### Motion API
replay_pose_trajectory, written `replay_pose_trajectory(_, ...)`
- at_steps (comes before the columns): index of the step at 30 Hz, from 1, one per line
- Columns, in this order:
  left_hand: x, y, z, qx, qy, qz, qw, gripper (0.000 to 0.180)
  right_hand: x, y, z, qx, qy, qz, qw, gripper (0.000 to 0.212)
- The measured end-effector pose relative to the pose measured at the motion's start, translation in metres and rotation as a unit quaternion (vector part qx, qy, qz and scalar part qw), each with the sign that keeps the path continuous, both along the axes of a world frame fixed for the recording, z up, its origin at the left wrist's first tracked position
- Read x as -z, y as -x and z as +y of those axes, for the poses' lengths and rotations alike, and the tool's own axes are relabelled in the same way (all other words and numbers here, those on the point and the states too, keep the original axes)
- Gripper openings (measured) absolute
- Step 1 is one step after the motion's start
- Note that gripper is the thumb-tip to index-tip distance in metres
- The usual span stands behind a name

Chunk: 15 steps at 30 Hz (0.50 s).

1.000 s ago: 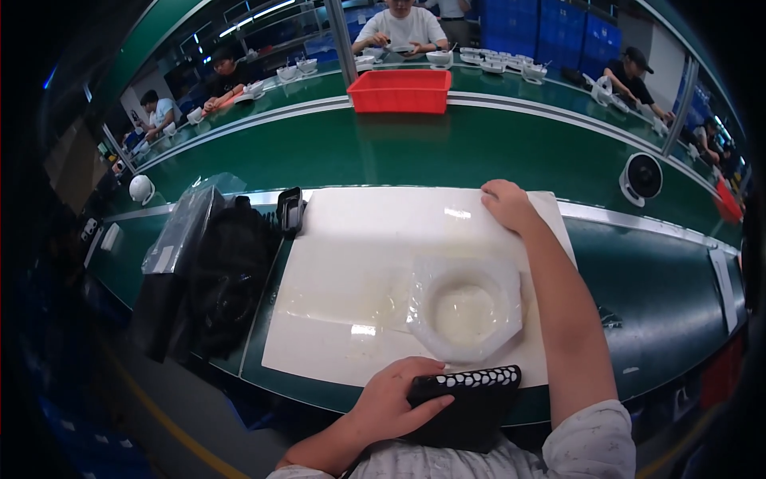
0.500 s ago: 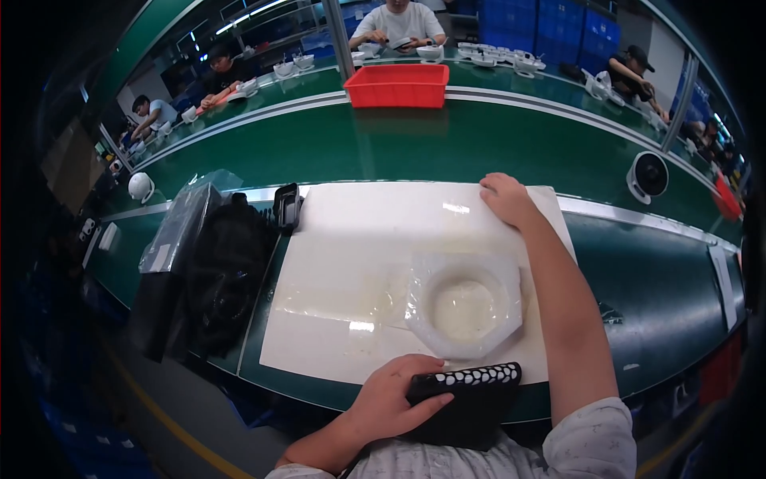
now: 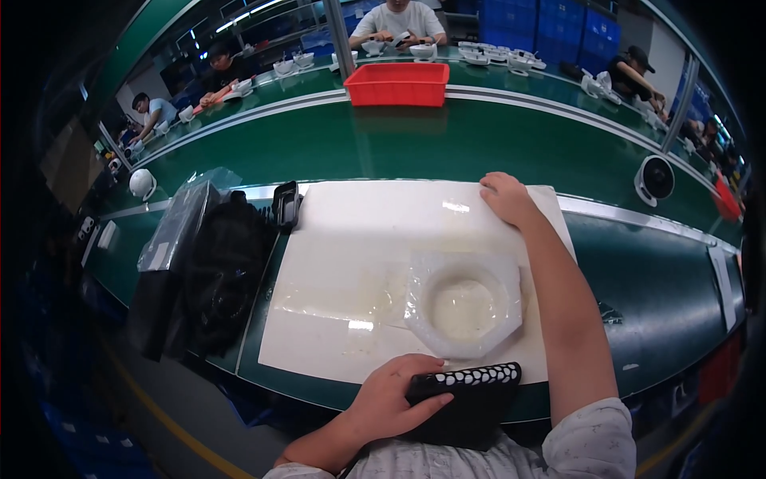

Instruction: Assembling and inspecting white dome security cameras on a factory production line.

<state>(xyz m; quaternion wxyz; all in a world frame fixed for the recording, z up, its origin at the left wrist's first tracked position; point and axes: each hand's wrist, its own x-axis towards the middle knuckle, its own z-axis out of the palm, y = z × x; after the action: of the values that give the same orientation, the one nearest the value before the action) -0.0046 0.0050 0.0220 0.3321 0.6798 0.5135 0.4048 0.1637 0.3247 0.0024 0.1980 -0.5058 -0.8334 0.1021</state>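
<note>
My left hand (image 3: 399, 399) grips a black case-like object (image 3: 463, 407) at the near edge of the bench. Its top edge carries a pattern of white cells, and its lower part lies against my shirt. My right hand (image 3: 507, 199) rests flat on the far right edge of a white board (image 3: 335, 255), holding nothing. Between my hands, on the board, sits a white eight-sided holder (image 3: 413, 307) with a round hollow, wrapped in shiny clear film or tape.
Left of the board lie a black bag (image 3: 227, 279), a plastic-wrapped box (image 3: 175, 231) and a small black tray (image 3: 286, 205). Beyond runs a green conveyor (image 3: 303, 144) with white round devices (image 3: 654, 180) and a red bin (image 3: 396, 85). Several people work across it.
The white round devices on the conveyor have shifted slightly to the right. Across the belt, a person in white has moved their hands. My own hands stay where they were.
</note>
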Motion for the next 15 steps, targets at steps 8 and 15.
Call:
replay_pose_trajectory(8,0.0009,0.0008,0.0014,0.003,0.000,-0.004,1.000,0.036,-0.0011,-0.0001,-0.0005,-0.001,-0.017,0.010,1.000,0.030)
replay_pose_trajectory(15,0.0025,0.0007,0.0017,0.008,-0.003,0.001,1.000,0.036,0.0004,-0.0006,-0.0016,-0.003,-0.017,0.008,1.000,0.030)
